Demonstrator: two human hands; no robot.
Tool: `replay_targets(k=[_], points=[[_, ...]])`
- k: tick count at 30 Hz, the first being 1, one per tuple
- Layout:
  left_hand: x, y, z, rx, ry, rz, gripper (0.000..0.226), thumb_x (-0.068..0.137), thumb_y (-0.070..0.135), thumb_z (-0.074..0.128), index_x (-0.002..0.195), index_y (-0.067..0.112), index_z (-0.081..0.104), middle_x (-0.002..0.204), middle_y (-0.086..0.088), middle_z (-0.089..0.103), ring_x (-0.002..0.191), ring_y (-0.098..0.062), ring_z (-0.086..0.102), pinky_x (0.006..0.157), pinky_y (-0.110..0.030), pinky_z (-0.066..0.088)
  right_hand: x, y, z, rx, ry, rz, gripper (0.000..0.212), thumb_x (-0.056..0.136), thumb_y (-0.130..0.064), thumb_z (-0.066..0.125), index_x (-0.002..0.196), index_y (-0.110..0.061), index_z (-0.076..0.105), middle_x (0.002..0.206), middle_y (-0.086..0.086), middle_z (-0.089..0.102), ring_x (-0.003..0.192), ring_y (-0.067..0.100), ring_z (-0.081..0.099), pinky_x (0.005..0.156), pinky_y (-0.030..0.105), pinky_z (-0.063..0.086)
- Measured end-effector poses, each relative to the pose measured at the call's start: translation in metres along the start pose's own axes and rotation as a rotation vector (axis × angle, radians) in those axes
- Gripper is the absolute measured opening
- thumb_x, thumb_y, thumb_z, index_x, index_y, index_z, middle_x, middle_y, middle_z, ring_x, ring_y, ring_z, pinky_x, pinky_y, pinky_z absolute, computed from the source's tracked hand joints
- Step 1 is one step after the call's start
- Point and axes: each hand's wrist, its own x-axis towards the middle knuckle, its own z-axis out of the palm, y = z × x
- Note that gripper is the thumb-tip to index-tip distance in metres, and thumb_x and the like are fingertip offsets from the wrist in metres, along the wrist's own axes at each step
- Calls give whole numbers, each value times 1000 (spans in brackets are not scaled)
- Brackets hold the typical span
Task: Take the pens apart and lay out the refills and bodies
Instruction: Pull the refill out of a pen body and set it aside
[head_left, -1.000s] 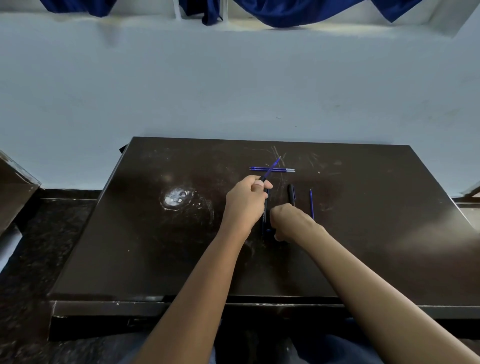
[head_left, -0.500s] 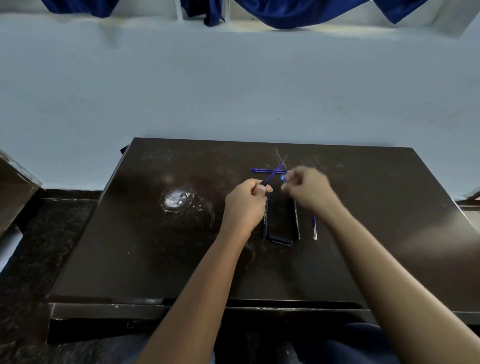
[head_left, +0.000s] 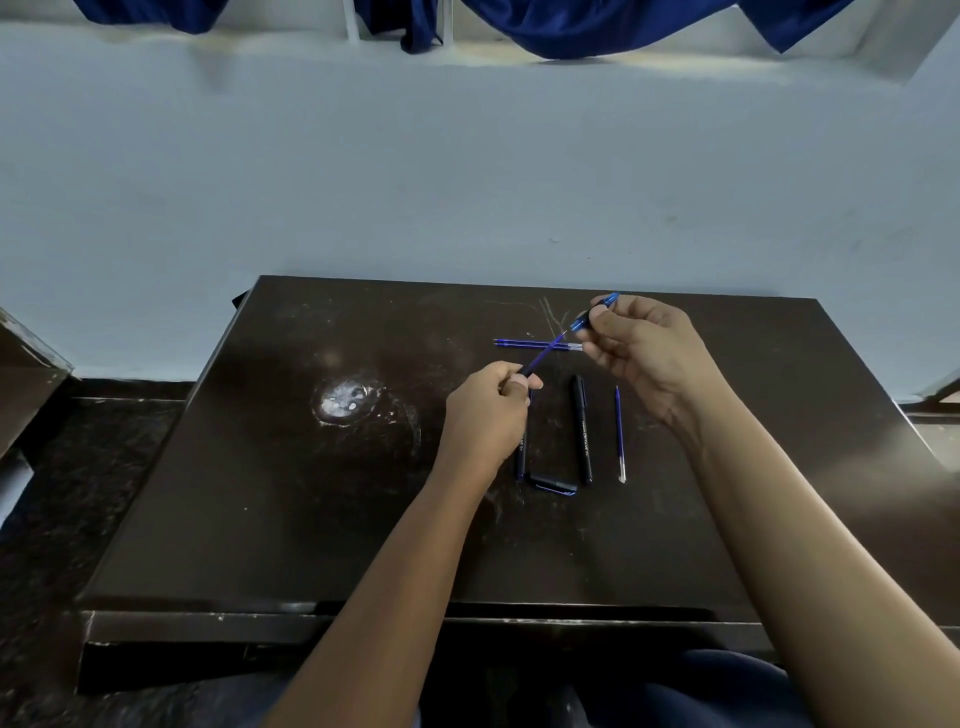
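Observation:
My left hand (head_left: 485, 415) grips a dark pen body from which a blue refill (head_left: 545, 355) sticks out, slanting up to the right. My right hand (head_left: 641, 353) pinches a small blue tip piece (head_left: 597, 312) just past the refill's point. On the dark table (head_left: 311, 519) lie two blue refills (head_left: 535, 344) side by side at the back, a black pen body (head_left: 582, 431), another blue refill (head_left: 619, 434) to its right, a dark cap (head_left: 553, 484) in front, and a second body (head_left: 521, 457) partly hidden under my left hand.
A whitish scuffed patch (head_left: 345, 401) marks the table to the left of my hands. A pale wall (head_left: 467, 182) rises behind the table's far edge, with blue curtains (head_left: 623, 26) above. A dark floor (head_left: 67, 493) lies to the left.
My right hand rose from the table near the pen bodies, went to the tip of the pen in my left hand, and pulled a blue tip piece off up and to the right.

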Motion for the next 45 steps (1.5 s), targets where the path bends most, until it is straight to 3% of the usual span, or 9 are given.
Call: replay_targets(k=[4,7,11,16,25,29,34,38,45], points=[[1,0,0,0,7,-3,28,100,20,40,109,19,66,98,4,62,68,-2,50,47,-10,38,-1,1,4,-5,-21,13,9,91,-5,59,85,-10,62,76,3,65,72,10,65,69,19,57],[1,-1,0,-10,19,1,29,100,19,41,113,17,66,100,5,63,67,-2,51,44,1,38,-2,0,5,-4,-25,14,9,91,-5,59,85,-10,62,76,3,65,71,10,65,68,18,56],[0,0,-1,8,17,-9,29,100,20,41,116,19,65,110,3,66,67,-1,51,44,-9,39,-1,0,5,11,-12,14,7,90,-5,59,86,-10,62,77,4,66,71,11,65,68,19,56],[1,0,-1,4,19,1,29,100,20,41,116,18,65,103,4,65,63,-2,49,39,-1,36,-1,2,6,2,-25,18,7,90,-5,59,85,-9,62,76,4,65,69,10,65,66,18,56],[2,-3,1,-14,9,-11,36,99,36,41,95,16,72,75,10,62,68,0,52,57,-14,34,-2,7,11,-56,-89,45,5,90,-5,59,92,-9,62,78,4,65,63,5,67,65,17,56],[2,-1,1,-19,0,-31,40,100,33,37,86,17,71,78,7,63,67,-2,52,56,-16,34,-3,9,14,-79,-114,63,6,90,-5,59,90,-10,62,74,2,65,62,4,67,64,17,56],[3,-2,1,-83,10,-33,29,97,30,42,83,18,64,83,-1,65,73,-11,57,68,-29,49,-2,10,16,-86,-119,70,6,90,-5,60,90,-10,63,74,2,66,64,5,66,65,18,56],[4,-6,3,-81,14,-49,17,91,38,55,88,22,61,91,0,69,71,-9,59,52,-24,41,-3,10,16,-86,-117,73,7,90,-5,60,89,-11,63,74,3,65,64,5,66,64,17,56],[3,-2,-1,-112,14,-50,36,98,32,40,84,20,71,74,6,63,67,-8,56,65,-31,49,-3,10,16,-76,-110,69,6,90,-5,60,89,-10,63,76,3,65,66,6,65,64,17,56]])
